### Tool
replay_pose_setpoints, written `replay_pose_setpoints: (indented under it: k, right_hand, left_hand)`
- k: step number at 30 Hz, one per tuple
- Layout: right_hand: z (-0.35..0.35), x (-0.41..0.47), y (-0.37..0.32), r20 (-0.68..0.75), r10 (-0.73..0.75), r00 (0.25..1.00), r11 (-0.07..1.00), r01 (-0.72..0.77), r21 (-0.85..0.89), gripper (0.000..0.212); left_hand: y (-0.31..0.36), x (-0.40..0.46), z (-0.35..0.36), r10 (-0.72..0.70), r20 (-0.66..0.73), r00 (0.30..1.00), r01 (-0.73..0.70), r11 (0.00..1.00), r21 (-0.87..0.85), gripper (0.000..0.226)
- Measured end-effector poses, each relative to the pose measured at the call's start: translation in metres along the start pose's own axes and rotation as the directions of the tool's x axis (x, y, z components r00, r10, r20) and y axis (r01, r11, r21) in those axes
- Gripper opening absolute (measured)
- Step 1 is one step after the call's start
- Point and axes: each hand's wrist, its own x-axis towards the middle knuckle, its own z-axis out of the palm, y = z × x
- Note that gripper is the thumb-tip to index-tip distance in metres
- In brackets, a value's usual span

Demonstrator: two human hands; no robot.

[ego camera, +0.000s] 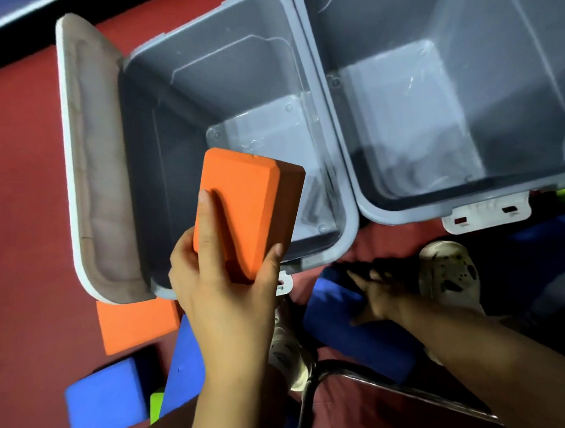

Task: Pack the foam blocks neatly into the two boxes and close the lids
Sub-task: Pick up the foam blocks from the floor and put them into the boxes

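Left hand (pixel 226 282) grips orange block (pixel 248 209) over left box (pixel 350 223) — for packing; right hand (pixel 380 297) beside it, clasping blue block (pixel 339 322) — both 2 boxes empty.

Dim light, glare on the box floors (pixel 270 132), blurred right hand (pixel 382 295) (edges bend, corners darken).

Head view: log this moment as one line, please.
left hand: holds orange block over left box | right hand: on blue block, floor | boxes: both empty, open

right box (pixel 470 204) cropped, right hand (pixel 379 298) blurred
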Motion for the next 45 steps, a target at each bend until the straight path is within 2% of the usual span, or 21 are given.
replay_pose_setpoints:
  k: [4,7,11,16,19,26,29,31,32,34,36,37,39,41,43,45]
  right_hand:
    - [-0.002,-0.033,-0.013,-0.065,-0.016,0.998,0.999,0.014,-0.034,0.108]
    - [-0.005,-0.066,-0.014,-0.153,0.068,0.986,0.997,-0.072,-0.021,0.108]
    - [-0.013,-0.110,-0.007,-0.224,0.171,0.959,0.983,-0.153,0.097,0.114]
    - [-0.033,-0.179,0.004,-0.331,0.232,0.915,0.963,-0.168,0.213,0.110]
    - [-0.040,-0.213,0.008,-0.388,0.240,0.890,0.940,-0.112,0.324,0.114]
    - [-0.059,-0.276,0.017,-0.520,0.157,0.840,0.826,0.176,0.535,0.116]
    - [-0.085,-0.300,0.027,-0.589,0.197,0.783,0.710,0.301,0.637,0.118]
    - [-0.113,-0.312,0.035,-0.612,0.287,0.737,0.570,0.382,0.727,0.123]
    - [-0.129,-0.317,0.038,-0.608,0.335,0.720,0.478,0.427,0.768,0.122]
    - [-0.162,-0.325,0.043,-0.575,0.417,0.704,0.239,0.526,0.816,0.102]
    - [-0.195,-0.331,0.043,-0.499,0.465,0.731,-0.042,0.582,0.812,0.086]
    - [-0.207,-0.334,0.042,-0.460,0.474,0.750,-0.134,0.578,0.805,0.088]
    - [-0.227,-0.334,0.040,-0.427,0.471,0.772,-0.170,0.555,0.814,0.100]
    - [-0.236,-0.328,0.039,-0.436,0.420,0.796,-0.111,0.522,0.846,0.107]
    - [-0.238,-0.319,0.042,-0.446,0.321,0.835,-0.054,0.487,0.872,0.102]
    - [-0.234,-0.312,0.054,-0.452,0.229,0.862,-0.027,0.470,0.882,0.088]
  left_hand:
    - [0.005,-0.002,-0.004,0.002,0.018,1.000,-0.002,1.000,-0.009,0.087]
    - [0.011,-0.003,-0.007,-0.008,0.007,1.000,0.009,0.999,-0.054,0.086]
    - [0.022,-0.011,-0.012,0.017,-0.019,1.000,-0.018,0.998,-0.068,0.084]
    - [0.030,-0.037,-0.019,0.054,-0.001,0.999,-0.054,0.997,-0.061,0.084]
    - [0.038,-0.052,-0.030,0.071,-0.044,0.996,-0.073,0.996,-0.056,0.082]
    - [0.064,-0.092,-0.059,0.074,-0.147,0.986,-0.087,0.993,-0.083,0.078]
    - [0.070,-0.106,-0.071,0.087,-0.176,0.981,-0.111,0.985,-0.130,0.078]
    - [0.073,-0.110,-0.077,0.071,-0.193,0.979,-0.104,0.981,-0.165,0.081]
    - [0.075,-0.111,-0.080,0.063,-0.204,0.977,-0.100,0.978,-0.180,0.084]
    - [0.079,-0.111,-0.086,0.061,-0.225,0.973,-0.108,0.973,-0.202,0.086]
    - [0.083,-0.108,-0.091,0.049,-0.222,0.974,-0.102,0.967,-0.235,0.088]
    - [0.085,-0.105,-0.091,0.037,-0.209,0.977,-0.091,0.962,-0.256,0.090]
    - [0.092,-0.099,-0.091,0.016,-0.188,0.982,-0.072,0.953,-0.295,0.092]
    - [0.103,-0.092,-0.087,0.019,-0.183,0.983,-0.075,0.950,-0.304,0.091]
    - [0.117,-0.083,-0.078,0.014,-0.187,0.982,-0.072,0.949,-0.309,0.089]
    - [0.136,-0.072,-0.065,-0.011,-0.179,0.984,-0.049,0.944,-0.327,0.086]
